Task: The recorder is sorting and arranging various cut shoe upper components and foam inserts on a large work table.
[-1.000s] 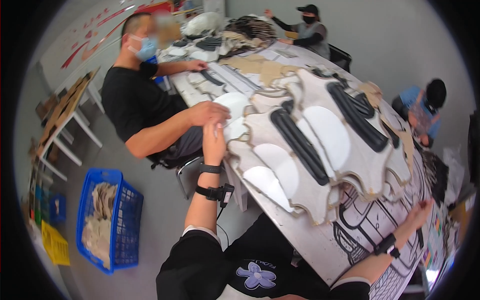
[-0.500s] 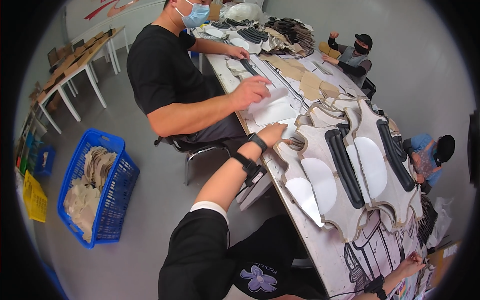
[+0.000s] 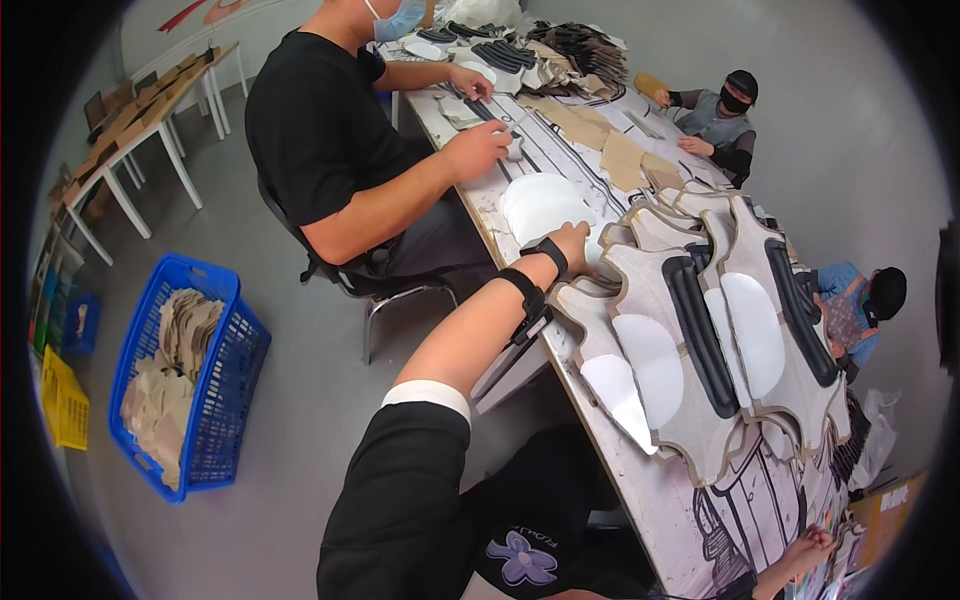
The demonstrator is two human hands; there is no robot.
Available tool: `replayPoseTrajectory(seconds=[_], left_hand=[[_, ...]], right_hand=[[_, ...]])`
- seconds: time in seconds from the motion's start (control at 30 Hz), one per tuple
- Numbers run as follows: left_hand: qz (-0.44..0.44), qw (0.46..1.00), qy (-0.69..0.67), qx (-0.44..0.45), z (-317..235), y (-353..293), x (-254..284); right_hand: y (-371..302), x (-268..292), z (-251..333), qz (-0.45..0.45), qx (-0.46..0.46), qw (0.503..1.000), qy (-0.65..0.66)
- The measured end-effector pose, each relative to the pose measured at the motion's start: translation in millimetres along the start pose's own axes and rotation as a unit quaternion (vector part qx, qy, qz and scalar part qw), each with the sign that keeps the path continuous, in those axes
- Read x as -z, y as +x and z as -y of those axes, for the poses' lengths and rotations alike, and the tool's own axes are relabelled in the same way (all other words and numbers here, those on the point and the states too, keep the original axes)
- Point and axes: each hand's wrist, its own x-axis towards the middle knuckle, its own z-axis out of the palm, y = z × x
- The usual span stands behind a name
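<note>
My left hand (image 3: 570, 247) is over the table, between a fanned pile of white half-oval sheets (image 3: 537, 208) and the beige shaped panels (image 3: 650, 288). Its fingers bend downward at the edge of the sheets, and what they grip is hidden. The panels lie in overlapping stacks, with white rounded patches (image 3: 648, 368) and black ribbed padding strips (image 3: 697, 335) on their faces. At the lower right my right hand (image 3: 808, 550) lies near the table's edge, apart from the panels. Its fingers are loosely bent and somewhat apart, with nothing visible in them.
A co-worker in black (image 3: 330, 150) sits at the left side of the table (image 3: 625, 500), both hands over its surface. Two other people (image 3: 722, 120) are along the far side. A blue basket (image 3: 185, 375) of beige pieces stands on the floor at left.
My left hand has moved a little away from me, toward the white sheets. The co-worker's near hand has drawn back from the sheets, which now lie fanned on the table.
</note>
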Motion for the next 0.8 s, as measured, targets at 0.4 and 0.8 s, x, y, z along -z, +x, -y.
replayPoseTrajectory(seconds=[0.4, 0.8], left_hand=[[-0.236, 0.972, -0.006, -0.004, 34, -29, 15], [-0.166, 0.985, 0.036, -0.006, 1, -109, -21]], right_hand=[[0, 47, -3, 0.036, -0.053, 0.998, 0.015], [-34, 25, 4, 0.08, -0.033, 0.996, 0.026]])
